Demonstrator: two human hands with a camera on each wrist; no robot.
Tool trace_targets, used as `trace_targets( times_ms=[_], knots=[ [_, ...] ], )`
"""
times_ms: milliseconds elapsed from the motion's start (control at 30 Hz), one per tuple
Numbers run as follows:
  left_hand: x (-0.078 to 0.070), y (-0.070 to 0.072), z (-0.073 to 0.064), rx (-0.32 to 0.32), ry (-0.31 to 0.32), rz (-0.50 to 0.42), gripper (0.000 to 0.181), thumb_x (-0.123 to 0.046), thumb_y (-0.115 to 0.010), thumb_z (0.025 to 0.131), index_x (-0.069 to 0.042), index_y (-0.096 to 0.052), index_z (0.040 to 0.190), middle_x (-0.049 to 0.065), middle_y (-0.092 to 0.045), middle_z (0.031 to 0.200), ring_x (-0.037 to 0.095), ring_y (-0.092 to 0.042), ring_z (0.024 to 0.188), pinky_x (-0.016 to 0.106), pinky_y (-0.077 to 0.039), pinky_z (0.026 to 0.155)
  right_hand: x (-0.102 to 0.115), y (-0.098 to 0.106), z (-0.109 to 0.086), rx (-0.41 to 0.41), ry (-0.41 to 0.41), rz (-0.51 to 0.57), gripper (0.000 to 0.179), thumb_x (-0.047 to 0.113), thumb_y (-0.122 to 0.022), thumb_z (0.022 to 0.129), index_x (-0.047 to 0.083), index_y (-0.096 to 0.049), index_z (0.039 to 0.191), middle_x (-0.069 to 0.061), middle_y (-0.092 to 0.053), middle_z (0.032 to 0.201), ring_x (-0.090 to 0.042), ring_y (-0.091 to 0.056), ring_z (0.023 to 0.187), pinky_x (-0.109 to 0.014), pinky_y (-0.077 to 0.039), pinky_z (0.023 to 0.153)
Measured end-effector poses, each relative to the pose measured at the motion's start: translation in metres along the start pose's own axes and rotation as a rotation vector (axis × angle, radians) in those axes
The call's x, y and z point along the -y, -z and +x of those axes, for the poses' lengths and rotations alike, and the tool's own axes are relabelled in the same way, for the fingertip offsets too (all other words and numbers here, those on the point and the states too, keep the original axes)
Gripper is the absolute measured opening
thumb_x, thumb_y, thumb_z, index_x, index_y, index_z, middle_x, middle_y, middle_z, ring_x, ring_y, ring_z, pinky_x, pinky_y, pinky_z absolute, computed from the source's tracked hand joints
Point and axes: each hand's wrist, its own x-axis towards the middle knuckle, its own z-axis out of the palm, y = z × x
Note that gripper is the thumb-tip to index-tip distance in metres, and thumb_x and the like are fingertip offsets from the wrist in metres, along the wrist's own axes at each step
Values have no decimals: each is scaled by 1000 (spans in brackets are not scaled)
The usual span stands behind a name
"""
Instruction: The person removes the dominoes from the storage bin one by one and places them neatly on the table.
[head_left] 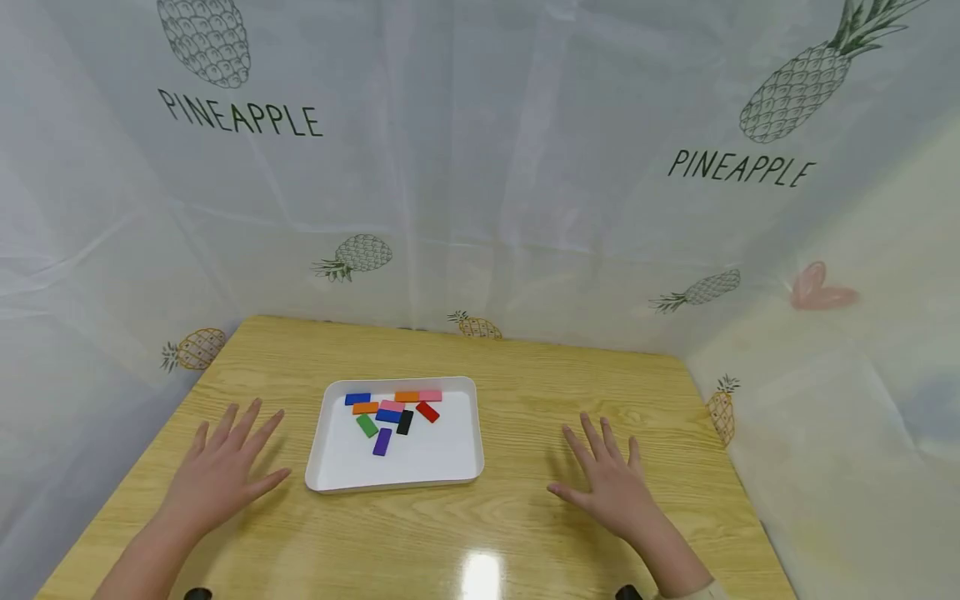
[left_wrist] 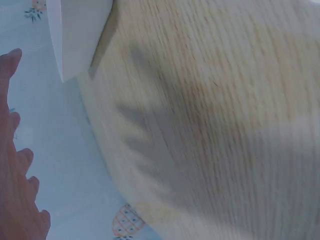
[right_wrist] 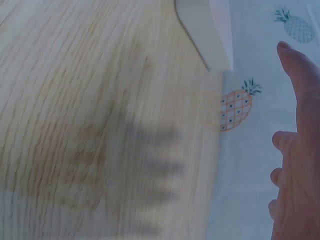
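On the wooden table stands a white tray (head_left: 435, 454), holding several small coloured blocks. Among them are a green block (head_left: 367, 426), a purple block (head_left: 382, 442), a black block (head_left: 405, 422) and a red block (head_left: 427, 412). Blue, orange and pink blocks lie toward the tray's back. To the tray's left, my left hand (head_left: 221, 479) hovers over the table with fingers spread, holding nothing. My right hand (head_left: 611, 487) hovers farther off on the right side, its fingers also spread and free. Both wrist views show hand shadows on the wood and an outer wall of the tray.
The wooden table (head_left: 570, 375) has a glare spot near its front. A pale curtain (head_left: 525, 167) printed with pineapples hangs behind it and along both sides, close to the table edges. Two dark round objects show at the bottom of the head view, below the wrists.
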Motion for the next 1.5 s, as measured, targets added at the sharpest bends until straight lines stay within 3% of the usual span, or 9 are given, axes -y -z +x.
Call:
trace_targets(
  times_ms=[133,367,567,767,1100,1267,1500],
  knots=[
    [-4,-1,8,21,5,-29,85,-54,-68,85,-14,-34,151,22,-22,156,44,-5,145,63,4,111,6,0,5,30,23,91,88,64,-59,87,17,-30,155,-13,-12,161,-43,-7,145,-75,-2,102],
    [-14,-7,23,114,2,-133,85,-55,-66,86,-7,-35,150,28,-21,155,52,-19,138,71,-20,103,23,5,18,93,37,253,85,58,-62,88,19,-27,156,-9,-14,162,-39,-9,146,-71,-9,106],
    [-21,-16,33,205,-5,-229,88,-53,-68,86,-2,-35,149,31,-22,153,54,-20,137,71,-21,102,41,6,35,130,50,377,82,58,-63,88,17,-33,153,-6,-25,159,-33,-22,144,-63,-26,106],
    [-24,-24,39,247,14,-322,92,-54,-70,83,-2,-33,150,33,-24,151,55,-26,133,68,-27,102,59,1,55,149,66,530,81,57,-65,87,16,-37,151,-4,-34,154,-29,-30,140,-56,-31,107],
    [-15,-31,44,328,62,-400,111,-54,-81,71,5,-28,149,33,-32,147,54,-32,131,67,-31,100,86,-20,88,260,98,718,72,45,-70,88,19,-40,149,0,-40,149,-24,-36,136,-52,-32,107],
    [-6,-34,46,377,21,-409,114,-55,-83,69,6,-28,149,36,-32,146,56,-32,130,68,-31,99,98,-34,102,298,128,856,66,31,-71,90,15,-42,147,-9,-44,147,-31,-42,131,-53,-35,105],
    [1,-31,50,441,-43,-452,117,-49,-85,68,10,-24,148,37,-36,143,55,-36,128,63,-33,101,116,-57,118,329,70,963,62,19,-74,88,11,-46,143,-15,-50,140,-36,-46,126,-54,-38,102]
  ],
)
